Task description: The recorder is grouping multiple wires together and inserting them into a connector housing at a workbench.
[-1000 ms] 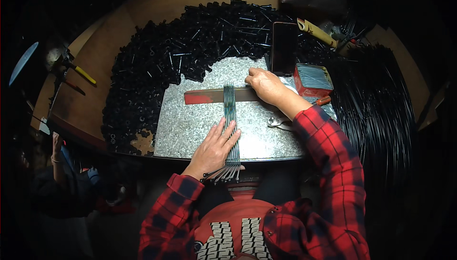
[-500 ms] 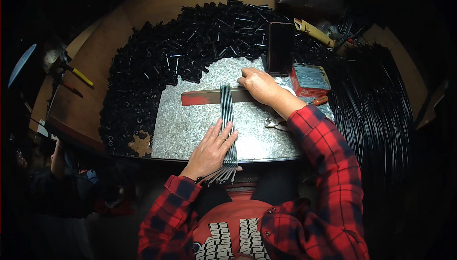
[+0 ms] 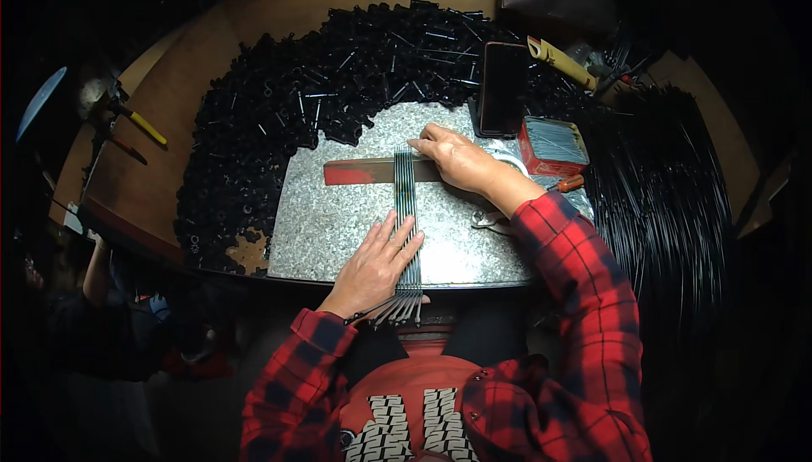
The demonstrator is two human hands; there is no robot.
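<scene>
Grey speckled tabletop (image 3: 465,250); heap of black fittings (image 3: 347,64), 9 to 1 o'clock. Row of thin dark cables (image 3: 406,195) central, running 12 to 6, lying across red-ended flat bar (image 3: 364,172). Left hand (image 3: 375,261), 7 o'clock: grip clamped on row. Right hand (image 3: 457,160), 1 o'clock, at row's upper ends: cannot tell whether grip is closed.

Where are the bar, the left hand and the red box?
Bar (image 3: 370,172): head view, left part of its top.
Left hand (image 3: 373,259): head view, back of the hand.
Red box (image 3: 551,165): head view, front wall.
</scene>
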